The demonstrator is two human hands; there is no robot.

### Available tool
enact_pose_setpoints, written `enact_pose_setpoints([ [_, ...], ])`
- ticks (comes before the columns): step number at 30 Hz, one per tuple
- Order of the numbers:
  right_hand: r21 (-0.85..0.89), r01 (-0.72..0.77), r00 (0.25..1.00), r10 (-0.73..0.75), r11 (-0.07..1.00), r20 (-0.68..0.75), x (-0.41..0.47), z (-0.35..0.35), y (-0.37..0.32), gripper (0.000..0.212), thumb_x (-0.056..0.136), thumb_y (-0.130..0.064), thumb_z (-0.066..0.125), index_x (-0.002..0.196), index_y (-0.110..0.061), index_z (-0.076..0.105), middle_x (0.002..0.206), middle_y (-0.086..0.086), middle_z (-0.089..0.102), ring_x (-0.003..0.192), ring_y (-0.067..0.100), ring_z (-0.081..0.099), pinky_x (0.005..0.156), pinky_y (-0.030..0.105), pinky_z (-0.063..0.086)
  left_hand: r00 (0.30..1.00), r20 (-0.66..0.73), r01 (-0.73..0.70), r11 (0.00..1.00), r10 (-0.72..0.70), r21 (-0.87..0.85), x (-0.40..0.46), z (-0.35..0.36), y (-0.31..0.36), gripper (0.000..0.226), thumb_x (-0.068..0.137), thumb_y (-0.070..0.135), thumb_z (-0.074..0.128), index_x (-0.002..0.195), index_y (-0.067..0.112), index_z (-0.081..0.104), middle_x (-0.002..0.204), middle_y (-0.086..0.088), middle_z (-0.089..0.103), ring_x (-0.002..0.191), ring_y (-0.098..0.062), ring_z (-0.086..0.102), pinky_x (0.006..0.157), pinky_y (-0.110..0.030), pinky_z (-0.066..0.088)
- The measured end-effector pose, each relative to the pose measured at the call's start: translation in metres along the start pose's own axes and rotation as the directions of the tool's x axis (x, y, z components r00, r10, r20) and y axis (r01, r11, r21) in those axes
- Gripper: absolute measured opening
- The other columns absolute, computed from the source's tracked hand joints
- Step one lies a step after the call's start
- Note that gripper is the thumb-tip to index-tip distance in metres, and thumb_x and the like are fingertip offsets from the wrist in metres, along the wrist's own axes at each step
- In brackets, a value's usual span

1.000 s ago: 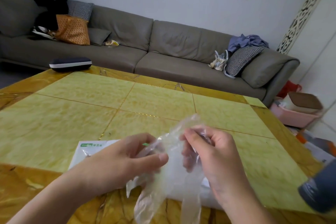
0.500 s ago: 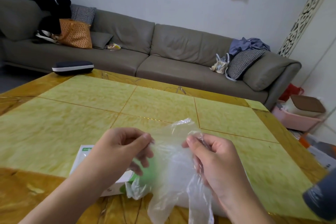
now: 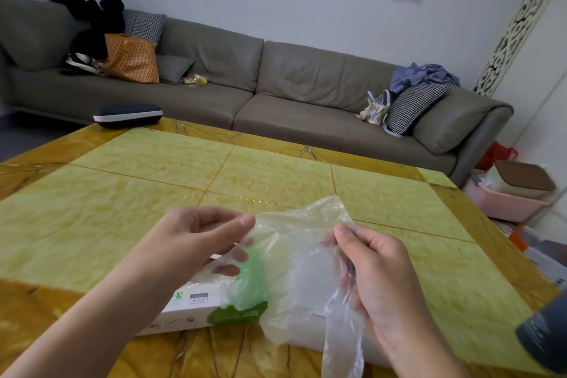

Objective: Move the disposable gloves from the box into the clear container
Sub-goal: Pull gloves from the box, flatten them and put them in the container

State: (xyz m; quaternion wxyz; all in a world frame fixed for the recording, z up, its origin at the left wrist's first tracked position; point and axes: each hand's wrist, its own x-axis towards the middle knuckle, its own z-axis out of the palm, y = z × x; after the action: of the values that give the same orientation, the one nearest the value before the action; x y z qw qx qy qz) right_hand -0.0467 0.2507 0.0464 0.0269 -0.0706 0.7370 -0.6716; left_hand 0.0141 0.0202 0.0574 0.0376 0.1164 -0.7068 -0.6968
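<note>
Your two hands hold a disposable glove (image 3: 294, 242) spread in the air above the near edge of the yellow table (image 3: 153, 193), just over the white-and-green glove box (image 3: 196, 310) it belongs to. Your left hand (image 3: 196, 239) pinches the film's left edge between thumb and forefinger, with the lower fingers curled behind the plastic; your right hand (image 3: 377, 273) is closed on the right edge, thumb on top and the other fingers showing pink through the film.

The glove is thin, clear and limp. It sags between the grips, and a loose strip trails down below your right wrist. It looks almost weightless and is likely to cling, crumple and catch any draught, so a firm pinch at the edge will probably serve better than a flat palm. Gathering the trailing part before you set it down should stop it snagging on a rim.

A pale, smooth shape (image 3: 306, 334) lies under the hanging film beside the box. It may be the clear container, but the plastic in front blurs it too much to be sure. A dark object (image 3: 543, 344) intrudes at the right edge. Behind the table stands a grey sofa (image 3: 276, 86).
</note>
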Motion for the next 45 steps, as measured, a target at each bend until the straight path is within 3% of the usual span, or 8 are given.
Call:
enact_pose_setpoints([
  [10,0.041,-0.027,1.0,0.028,0.999,-0.015,-0.001,-0.004,0.002,0.035,0.105,-0.023,0.06,0.079,-0.009,0.077,0.054,0.009,0.046,0.037,0.013,0.028,0.037,0.016,0.018,0.985,-0.164,0.007,0.952,-0.06,-0.306,0.004,0.003,-0.003,0.032,0.086,0.028,0.071,0.092,-0.004,0.075,0.087,-0.023,0.075,0.07,-0.029,0.073,0.058,-0.029,0.062],
  [13,0.057,-0.031,0.999,0.033,0.998,-0.038,0.0,-0.005,0.003,0.035,0.106,-0.024,0.059,0.08,-0.008,0.077,0.055,0.009,0.047,0.036,0.013,0.027,0.036,0.016,0.018,0.987,-0.139,0.021,0.922,-0.081,-0.387,0.007,0.002,-0.003,0.043,0.088,0.038,0.069,0.102,-0.002,0.072,0.09,-0.021,0.075,0.074,-0.032,0.073,0.067,-0.039,0.064],
  [16,0.069,-0.041,0.998,0.045,0.997,-0.055,0.001,-0.005,0.005,0.036,0.106,-0.026,0.059,0.079,-0.011,0.077,0.054,0.008,0.048,0.039,0.014,0.029,0.036,0.017,0.018,0.998,0.059,0.039,0.99,-0.031,-0.135,0.003,0.001,-0.004,0.041,0.083,0.041,0.072,0.106,0.007,0.075,0.102,-0.015,0.077,0.089,-0.034,0.076,0.076,-0.04,0.064],
  [18,0.069,-0.039,0.996,0.044,0.997,-0.071,0.002,-0.005,0.006,0.036,0.106,-0.026,0.059,0.078,-0.01,0.077,0.053,0.007,0.048,0.037,0.012,0.029,0.036,0.017,0.018,0.999,0.046,0.01,1.0,-0.009,-0.027,0.002,0.001,-0.005,0.021,0.082,0.027,0.078,0.094,0.01,0.08,0.095,-0.014,0.078,0.082,-0.029,0.076,0.067,-0.03,0.062],
  [26,0.108,-0.046,0.991,0.059,0.993,-0.121,0.005,-0.009,0.009,0.036,0.106,-0.026,0.06,0.078,-0.009,0.077,0.053,0.004,0.047,0.037,0.01,0.029,0.035,0.017,0.019,0.998,-0.07,-0.013,0.992,0.004,-0.128,0.007,-0.002,-0.009,0.023,0.084,0.029,0.073,0.093,0.009,0.082,0.079,-0.017,0.073,0.072,-0.025,0.07,0.077,-0.033,0.062],
  [32,0.141,-0.066,0.988,0.084,0.988,-0.131,0.007,-0.01,0.01,0.035,0.106,-0.025,0.06,0.081,-0.006,0.076,0.051,0.002,0.045,0.036,0.009,0.027,0.035,0.016,0.018,0.996,0.087,-0.031,1.0,0.031,0.002,0.002,-0.004,-0.005,0.03,0.074,0.032,0.081,0.101,0.019,0.082,0.096,-0.013,0.078,0.09,-0.027,0.075,0.088,-0.037,0.059],
  [38,0.208,-0.06,0.995,0.077,0.976,-0.071,0.01,-0.013,0.012,0.034,0.106,-0.02,0.058,0.086,0.002,0.073,0.055,0.01,0.044,0.035,0.013,0.027,0.04,0.019,0.015,0.996,-0.082,-0.043,0.978,0.027,-0.203,0.011,-0.006,-0.014,0.018,0.083,0.02,0.074,0.094,0.008,0.082,0.097,-0.021,0.076,0.088,-0.028,0.074,0.087,-0.038,0.058],
  [45,0.06,-0.018,1.0,0.017,0.998,0.023,0.013,-0.025,0.009,0.031,0.104,-0.017,0.062,0.079,-0.003,0.075,0.058,0.015,0.056,0.04,0.024,0.046,0.041,0.028,0.034,0.994,-0.063,-0.097,0.969,0.084,-0.226,0.013,-0.005,-0.017,0.048,0.064,0.038,0.094,0.094,0.004,0.08,0.087,-0.018,0.072,0.081,-0.025,0.069,0.093,-0.043,0.053],
])
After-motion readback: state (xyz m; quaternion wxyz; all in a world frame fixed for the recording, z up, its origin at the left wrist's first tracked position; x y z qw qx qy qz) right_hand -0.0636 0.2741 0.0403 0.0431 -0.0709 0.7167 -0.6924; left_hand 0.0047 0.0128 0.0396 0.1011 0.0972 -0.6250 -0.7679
